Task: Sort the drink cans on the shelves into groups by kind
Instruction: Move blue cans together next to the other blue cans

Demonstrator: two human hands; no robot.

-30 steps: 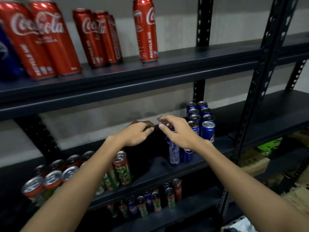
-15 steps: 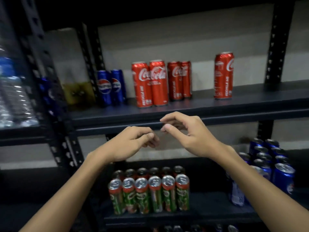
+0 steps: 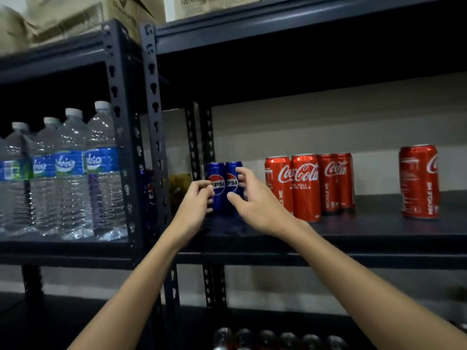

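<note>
Two blue Pepsi cans stand side by side at the left end of the dark shelf [image 3: 353, 231]: the left Pepsi can [image 3: 218, 173] and the right Pepsi can [image 3: 233, 170]. My left hand [image 3: 194, 205] curls against the left can's side. My right hand [image 3: 255, 205] has its fingers spread around the right can, thumb in front and fingertips on its right side. Both cans rest on the shelf. To the right stands a group of red Coca-Cola cans [image 3: 305, 185], and a single Coca-Cola can [image 3: 419, 180] stands apart further right.
Black perforated posts [image 3: 154, 147] divide the shelving. Water bottles [image 3: 70, 173] fill the left unit. Another Pepsi can [image 3: 150, 190] shows partly behind the post, beside a yellowish object [image 3: 179, 185]. Can tops [image 3: 278, 339] line the lower shelf. Cardboard boxes [image 3: 75, 13] sit on top.
My view has swung up from the lower shelf to the upper one. Both hands have risen and reached forward to the two Pepsi cans.
</note>
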